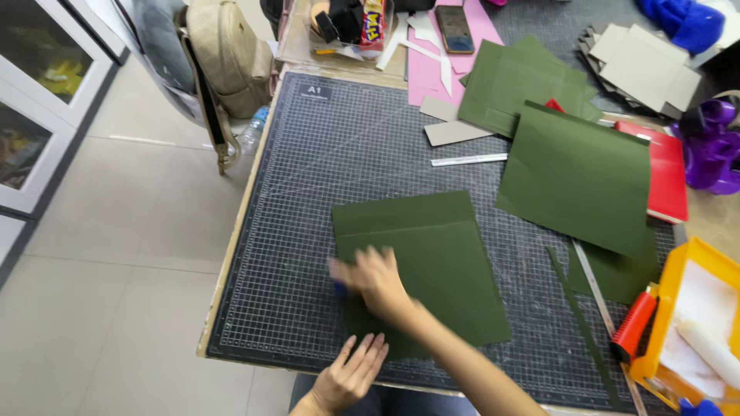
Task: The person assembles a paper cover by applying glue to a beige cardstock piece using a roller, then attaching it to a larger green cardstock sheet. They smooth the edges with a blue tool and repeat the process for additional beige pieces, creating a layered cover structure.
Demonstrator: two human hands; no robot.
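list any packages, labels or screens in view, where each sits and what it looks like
Snack pack: top centre, in a clear bin; tall, red and yellow.
Phone: top centre, flat on pink paper; dark rectangular screen, off.
Mat label: top left corner of the cutting mat; small dark rectangle with pale print.
Bottle: beside the table's left edge; clear plastic, blue cap, no label visible.

The right hand is blurring over the dark green sheet, its fingertips smeared and a small blue object under them too indistinct to identify. The hand is covering the sheet's lower left part. The yellow tray and a blue item are running off the picture's right and bottom edges.
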